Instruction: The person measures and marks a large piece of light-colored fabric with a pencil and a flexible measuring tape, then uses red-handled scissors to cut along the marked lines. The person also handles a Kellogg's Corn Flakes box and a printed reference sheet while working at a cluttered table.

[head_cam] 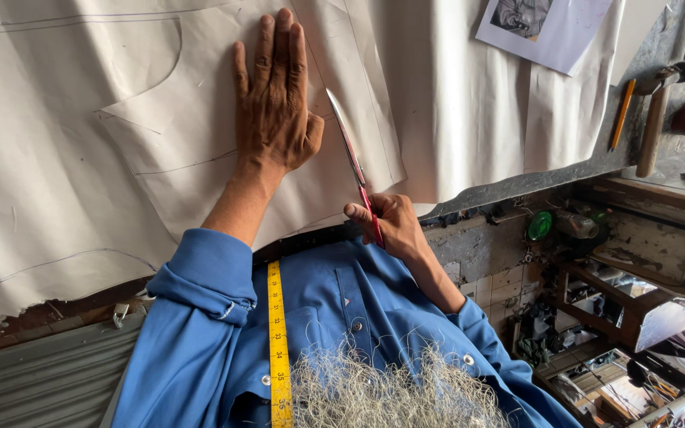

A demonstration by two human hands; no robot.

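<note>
Cloth: pale cream fabric [81, 158] lies spread over the worktable [580, 170], with thin drawn lines across it and a cut-out pattern piece [192, 135] on top.
Left hand: the left hand [275, 103] lies flat on the pattern piece, fingers straight and close together, pinning it to the cloth; it grips nothing.
Right hand: the right hand [390, 226] is closed around the red handles of the scissors [350, 154], near the table's front edge.
Scissors: the long blades look nearly shut and point away from the person, along the right edge of the pattern piece, just beside the left thumb.
Doing it well: judging from this, the cut looks best kept tight to the pattern edge, the lower blade resting on the table, the flat hand kept near the blades so the layers do not creep, and the thumb kept off the line.
Nearby: a yellow tape measure [279, 349] hangs over the blue shirt [334, 309]; a pencil [621, 113], a hammer [658, 107] and a printed sheet [545, 28] lie to the right.
</note>
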